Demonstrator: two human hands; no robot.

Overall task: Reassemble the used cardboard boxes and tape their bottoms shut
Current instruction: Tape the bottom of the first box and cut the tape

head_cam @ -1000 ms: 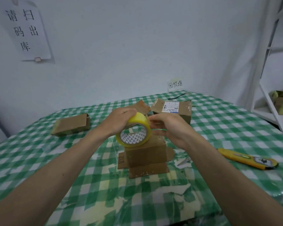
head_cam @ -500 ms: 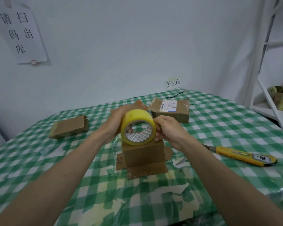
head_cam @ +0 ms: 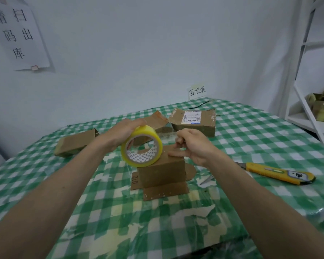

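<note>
Gripping the yellow roll of clear packing tape [head_cam: 141, 146] in the left hand [head_cam: 123, 132], right hand [head_cam: 192, 144] pinching the free end over the small upside-down brown cardboard box [head_cam: 162, 171] mid-table, roll resting on its left top edge.

We see a green-and-white checked cloth [head_cam: 251, 139] over the bench, brown cardboard boxes [head_cam: 162, 172], a yellow tape roll [head_cam: 141, 145] with a white patterned core, a yellow knife [head_cam: 277, 172] near the right edge, and a white wall sheet [head_cam: 19, 34] with black characters
</note>
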